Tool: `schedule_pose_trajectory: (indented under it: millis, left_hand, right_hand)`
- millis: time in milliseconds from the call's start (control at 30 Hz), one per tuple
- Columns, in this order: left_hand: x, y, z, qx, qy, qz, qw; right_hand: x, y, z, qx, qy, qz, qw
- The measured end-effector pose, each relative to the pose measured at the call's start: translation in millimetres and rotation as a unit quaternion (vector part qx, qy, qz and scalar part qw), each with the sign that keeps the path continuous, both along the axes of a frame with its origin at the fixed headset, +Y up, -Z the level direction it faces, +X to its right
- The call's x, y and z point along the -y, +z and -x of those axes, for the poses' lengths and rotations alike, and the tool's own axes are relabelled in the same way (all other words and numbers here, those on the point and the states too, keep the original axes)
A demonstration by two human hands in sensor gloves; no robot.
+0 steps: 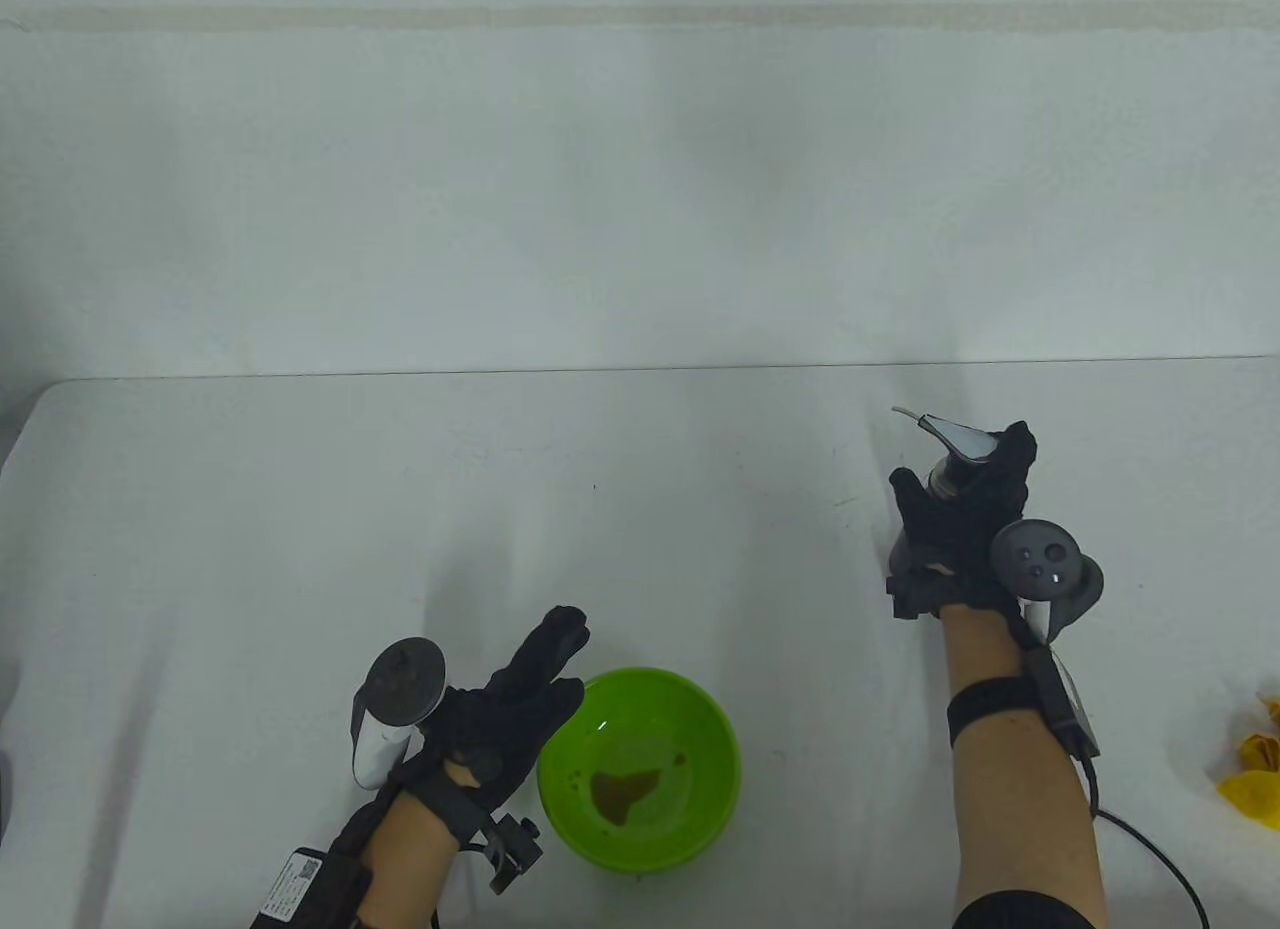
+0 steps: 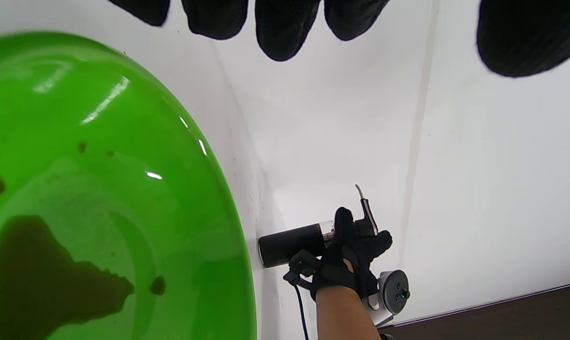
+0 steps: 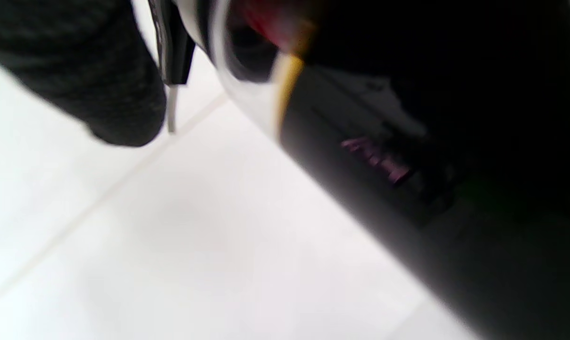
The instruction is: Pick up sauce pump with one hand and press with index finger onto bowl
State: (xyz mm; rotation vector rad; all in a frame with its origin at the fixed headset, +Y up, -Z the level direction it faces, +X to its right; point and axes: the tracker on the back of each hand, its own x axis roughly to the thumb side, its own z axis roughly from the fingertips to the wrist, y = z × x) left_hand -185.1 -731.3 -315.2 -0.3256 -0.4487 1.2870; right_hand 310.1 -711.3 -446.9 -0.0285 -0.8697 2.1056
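Observation:
A green bowl with a brown puddle of sauce stands on the white table near the front edge; it fills the left of the left wrist view. My right hand grips the dark sauce pump bottle at the right of the table, well away from the bowl. Its pump head and thin spout point to the left, with a finger resting on top. The bottle fills the right wrist view, blurred. My left hand is open with fingers stretched, right beside the bowl's left rim.
Something yellow and crumpled lies at the table's right edge. A cable runs from my right forearm. The table's far edge meets a pale wall. White tabletop lies between the bowl and the bottle.

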Motion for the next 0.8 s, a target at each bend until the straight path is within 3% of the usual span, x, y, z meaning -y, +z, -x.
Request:
schedule_pose_trajectory:
  millis: [233, 367, 467, 567, 633, 700, 800]
  left_hand:
    - [-0.4, -0.4, -0.3, -0.002, 0.004, -0.003, 1.0]
    - [-0.4, -0.6, -0.4, -0.004, 0.011, -0.006, 1.0]
    - [-2.0, -0.6, -0.4, -0.014, 0.019, -0.015, 1.0]
    - [-2.4, 0.2, -1.0, -0.012, 0.017, -0.016, 1.0]
    - [-2.5, 0.6, -1.8, -0.011, 0.015, -0.017, 1.0]
    - [-3.0, 0.6, -3.2, -0.008, 0.015, -0.018, 1.0]
    - [-3.2, 0.9, -4.8, -0.008, 0.017, -0.02, 1.0]
  right_hand:
    - [-44.6, 27.6, -3.1, -0.092, -0.041, -0.005, 0.995]
    - [-88.5, 63.7, 2.5, -0.175, -0.066, -0.055, 0.981]
    - [-110.5, 86.0, 16.0, -0.198, -0.068, -0.092, 0.973]
    - [-126.2, 109.1, 40.2, -0.279, -0.123, -0.101, 0.947]
    - [-123.3, 120.9, 62.3, -0.372, -0.18, -0.055, 0.909]
    - [-110.5, 132.4, 83.0, -0.442, -0.213, 0.003, 0.871]
    - [-86.2, 142.8, 108.7, -0.476, -0.232, 0.056, 0.846]
